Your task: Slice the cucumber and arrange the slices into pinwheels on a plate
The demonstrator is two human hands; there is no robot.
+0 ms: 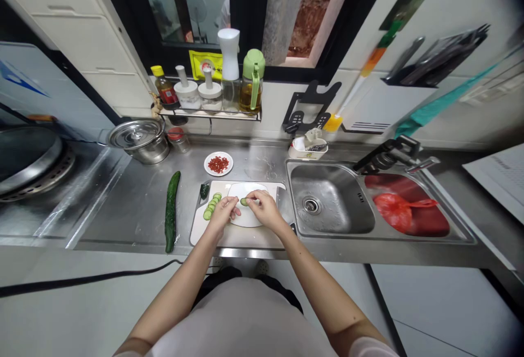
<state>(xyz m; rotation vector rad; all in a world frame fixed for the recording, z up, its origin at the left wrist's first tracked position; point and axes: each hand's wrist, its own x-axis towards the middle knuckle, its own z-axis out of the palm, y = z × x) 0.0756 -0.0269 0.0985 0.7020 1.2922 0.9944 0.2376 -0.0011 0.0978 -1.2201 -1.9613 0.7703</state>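
My right hand (265,212) pinches a cucumber slice (244,202) above a white plate (245,219). Beside it, my left hand (223,215) has its fingers curled together at the plate's left edge; what they hold, if anything, is hidden. The plate rests on a pale cutting board (200,232). A row of overlapping cucumber slices (210,208) lies on the board, left of my left hand. Behind the row is a dark green cucumber end (204,191). A whole cucumber (172,212) lies on the steel counter, left of the board.
A small dish of chopped red pieces (218,164) stands behind the board. To the right is a steel sink (333,198), with a red bag (393,212) in the basin beyond. A lidded pot (143,141) stands back left, below a shelf of seasoning bottles (210,95).
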